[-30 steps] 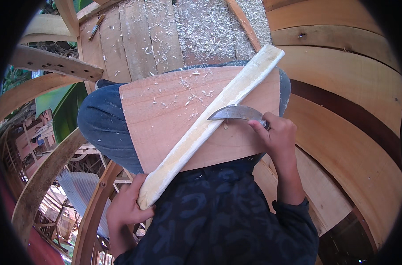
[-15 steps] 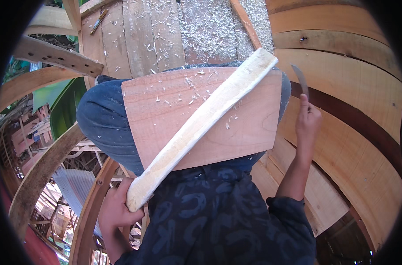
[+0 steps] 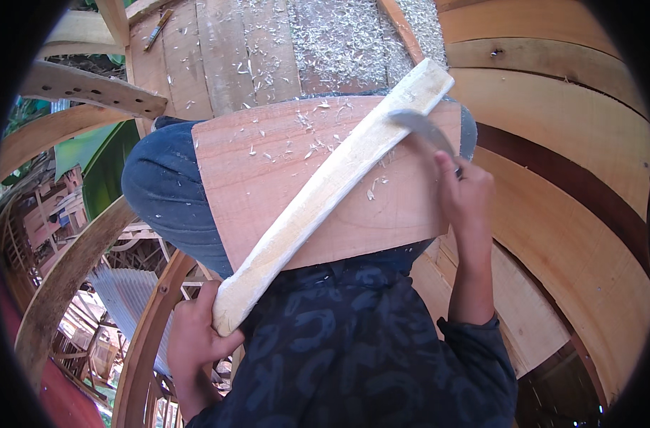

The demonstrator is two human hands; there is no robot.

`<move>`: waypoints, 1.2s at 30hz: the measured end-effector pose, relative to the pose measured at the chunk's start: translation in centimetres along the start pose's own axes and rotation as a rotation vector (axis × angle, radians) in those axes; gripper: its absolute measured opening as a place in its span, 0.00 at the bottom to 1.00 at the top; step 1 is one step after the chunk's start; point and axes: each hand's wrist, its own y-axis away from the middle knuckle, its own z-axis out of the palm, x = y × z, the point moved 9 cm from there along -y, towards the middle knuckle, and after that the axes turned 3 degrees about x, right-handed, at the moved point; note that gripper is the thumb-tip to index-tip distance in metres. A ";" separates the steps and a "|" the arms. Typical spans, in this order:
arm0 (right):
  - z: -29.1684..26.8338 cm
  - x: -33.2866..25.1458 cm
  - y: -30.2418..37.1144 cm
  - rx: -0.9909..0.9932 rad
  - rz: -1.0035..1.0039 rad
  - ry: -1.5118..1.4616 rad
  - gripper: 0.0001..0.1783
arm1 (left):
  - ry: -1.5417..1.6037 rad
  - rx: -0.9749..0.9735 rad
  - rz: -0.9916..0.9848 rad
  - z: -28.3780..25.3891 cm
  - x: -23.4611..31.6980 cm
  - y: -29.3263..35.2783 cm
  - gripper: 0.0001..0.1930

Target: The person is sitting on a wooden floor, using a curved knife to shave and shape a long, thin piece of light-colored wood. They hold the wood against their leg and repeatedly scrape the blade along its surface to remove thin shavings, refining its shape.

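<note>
A long pale piece of wood [image 3: 325, 192], roughly shaved along its edges, lies slantwise across a pinkish board [image 3: 254, 171] on my lap. My left hand [image 3: 195, 332] is closed round the wood's near end, by my left hip. In my right hand [image 3: 468, 189] is a knife [image 3: 426, 130] with a curved metal blade; the fist hides its handle. The blade is over the upper part of the wood, its tip at the wood's face; motion blurs it slightly, and I cannot tell whether it touches. Small shavings lie on the board.
Thick shavings [image 3: 346, 46] cover the plank floor beyond my knees. An orange-brown stick [image 3: 402, 32] lies there, and a small yellowish tool [image 3: 158, 30] lies at far left. Curved plank walls [image 3: 575, 192] rise on the right. Wooden ribs [image 3: 72, 267] stand on the left.
My right hand has brought the knife leftward from beside the board to over the wood. The wood and my left hand have shifted slightly to the right.
</note>
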 end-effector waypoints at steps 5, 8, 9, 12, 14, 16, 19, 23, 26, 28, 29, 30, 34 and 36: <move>-4.1 4.8 -0.8 0.045 0.147 -0.066 0.31 | -0.001 -0.017 -0.009 0.2 -0.4 0.5 0.27; -2.1 -1.4 2.1 -0.061 -0.041 -0.085 0.30 | -0.028 -0.026 0.026 0.1 0.5 -0.3 0.27; -0.8 -3.3 2.9 -0.099 -0.140 -0.040 0.30 | -0.020 -0.030 0.031 0.2 0.6 -0.5 0.27; 1.0 -4.4 3.0 -0.134 -0.228 0.015 0.30 | -0.003 -0.021 0.023 0.4 0.8 -0.5 0.27; 1.3 -3.8 2.5 -0.147 -0.191 0.040 0.31 | 0.009 -0.022 0.013 0.5 0.8 -0.4 0.27; 0.8 -3.4 2.2 -0.096 -0.214 0.061 0.32 | 0.033 -0.033 0.018 0.8 1.0 -0.7 0.28; 0.1 0.0 0.9 0.043 -0.076 0.074 0.34 | 0.012 -0.034 0.039 0.9 0.8 -0.6 0.28; -3.0 7.1 -2.2 0.102 0.179 -0.095 0.33 | 0.003 -0.044 -0.010 0.4 -0.3 0.3 0.27; -1.8 1.5 0.7 -0.053 0.069 -0.134 0.32 | -0.016 -0.067 -0.022 0.6 0.1 -0.2 0.26; 0.1 -3.6 2.5 -0.108 -0.181 -0.060 0.31 | -0.003 -0.070 0.003 0.7 0.4 -0.8 0.26; 0.3 -3.5 2.5 -0.118 -0.178 -0.041 0.31 | 0.005 -0.075 0.010 0.8 0.6 -0.9 0.27; 1.0 -3.8 2.3 -0.134 -0.186 -0.030 0.31 | 0.025 -0.077 0.007 0.9 0.5 -0.8 0.27; 1.4 -3.0 1.2 -0.129 -0.189 0.012 0.32 | 0.075 -0.068 -0.005 1.2 0.8 -0.7 0.27; 1.2 -2.7 0.8 -0.094 -0.187 0.037 0.31 | 0.078 -0.055 0.005 1.3 0.9 -0.7 0.28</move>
